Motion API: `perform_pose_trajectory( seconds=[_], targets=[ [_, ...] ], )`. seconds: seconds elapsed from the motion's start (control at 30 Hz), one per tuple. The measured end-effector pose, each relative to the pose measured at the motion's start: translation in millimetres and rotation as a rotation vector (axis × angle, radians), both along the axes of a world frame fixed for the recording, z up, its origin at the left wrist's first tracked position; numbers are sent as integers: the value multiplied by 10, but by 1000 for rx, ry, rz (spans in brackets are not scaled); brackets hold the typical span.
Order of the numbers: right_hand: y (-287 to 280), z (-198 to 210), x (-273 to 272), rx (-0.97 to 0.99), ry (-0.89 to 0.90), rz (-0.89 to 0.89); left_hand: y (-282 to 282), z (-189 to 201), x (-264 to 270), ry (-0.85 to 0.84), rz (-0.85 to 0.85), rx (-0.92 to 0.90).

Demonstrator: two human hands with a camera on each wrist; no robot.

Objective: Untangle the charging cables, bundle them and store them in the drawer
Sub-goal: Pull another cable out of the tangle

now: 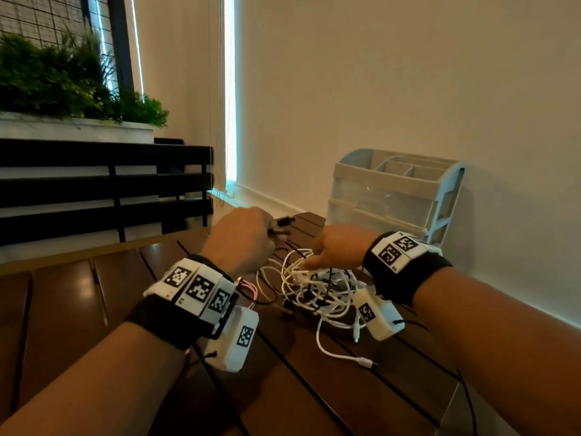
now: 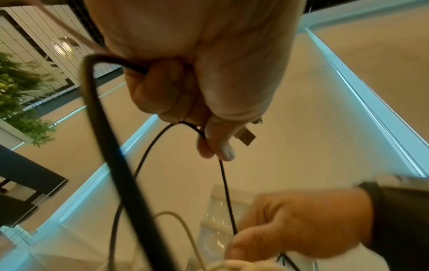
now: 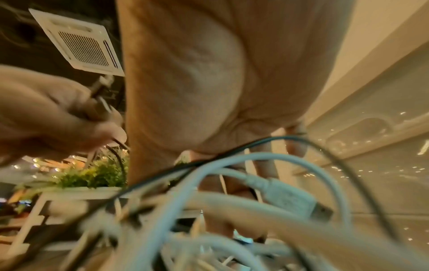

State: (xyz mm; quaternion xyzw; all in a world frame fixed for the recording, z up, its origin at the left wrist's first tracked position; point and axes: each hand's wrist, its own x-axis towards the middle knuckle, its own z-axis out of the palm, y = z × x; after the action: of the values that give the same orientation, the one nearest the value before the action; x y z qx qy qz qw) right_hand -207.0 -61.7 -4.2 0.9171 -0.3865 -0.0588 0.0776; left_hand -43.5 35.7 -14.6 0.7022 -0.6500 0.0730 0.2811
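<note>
A tangle of white charging cables (image 1: 317,287) lies on the dark wooden table (image 1: 72,297), with black strands running through it. My left hand (image 1: 248,237) is lifted left of the heap and grips a black cable (image 2: 223,179) in a fist. That cable's USB plug (image 2: 245,136) sticks out past the fingers. My right hand (image 1: 333,247) reaches into the top of the tangle, thumb and fingers closed on strands there (image 2: 290,225). A white USB plug (image 3: 290,198) lies in the heap just under that palm. The pale plastic drawer unit (image 1: 396,196) stands behind, drawers closed.
The drawer unit stands against the wall at the table's far right corner. A loose white cable end (image 1: 361,361) trails toward me. A thin pink cable (image 1: 248,286) lies by my left wrist. A black slatted rail (image 1: 103,184) and a planter (image 1: 63,80) stand beyond the table's left.
</note>
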Motion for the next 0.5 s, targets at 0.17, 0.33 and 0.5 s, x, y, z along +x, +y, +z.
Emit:
perform_pose_trajectory(
  seconds=[0.17,0.33,0.5],
  targets=[
    [-39,234,-125,-479,38,-196,-11,56,90,31,65,-169],
    [170,105,98,-298,-25,113,-73,-84,-5,55,48,-116],
    [163,-114,-6,303,-341,62,-10,-16,-90,54,-10,-139]
  ],
)
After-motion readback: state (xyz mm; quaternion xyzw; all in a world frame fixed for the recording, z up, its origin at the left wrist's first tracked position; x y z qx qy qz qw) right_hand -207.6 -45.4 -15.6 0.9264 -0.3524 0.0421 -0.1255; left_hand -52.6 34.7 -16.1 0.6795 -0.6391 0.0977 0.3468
